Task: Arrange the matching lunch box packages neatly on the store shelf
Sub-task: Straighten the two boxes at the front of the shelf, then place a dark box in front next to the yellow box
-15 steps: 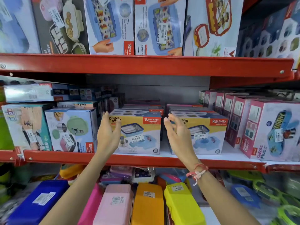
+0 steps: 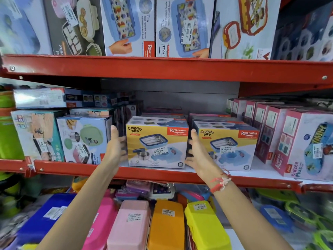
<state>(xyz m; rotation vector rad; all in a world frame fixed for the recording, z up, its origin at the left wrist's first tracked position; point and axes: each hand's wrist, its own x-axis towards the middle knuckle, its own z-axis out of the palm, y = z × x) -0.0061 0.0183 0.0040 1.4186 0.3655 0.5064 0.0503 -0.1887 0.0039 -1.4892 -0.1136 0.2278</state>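
Observation:
Two matching yellow and white Crunchy Bite lunch box packages stand side by side on the middle red shelf [image 2: 162,175]. My left hand [image 2: 115,147] presses flat against the left side of the left package [image 2: 156,143]. My right hand [image 2: 200,156] presses against that package's right side, in the gap between it and the right package [image 2: 228,147]. The package sits between both palms near the shelf's front edge. More flat boxes are stacked behind the two packages.
A white and green lunch box carton [image 2: 84,139] stands close on the left. Pink Kidzee Plus boxes [image 2: 306,147] line the right. The upper shelf [image 2: 162,69] hangs low overhead. Coloured plastic boxes [image 2: 167,226] fill the shelf below.
Both hands have dropped from in front of the packages and closed in on the two sides of the left package.

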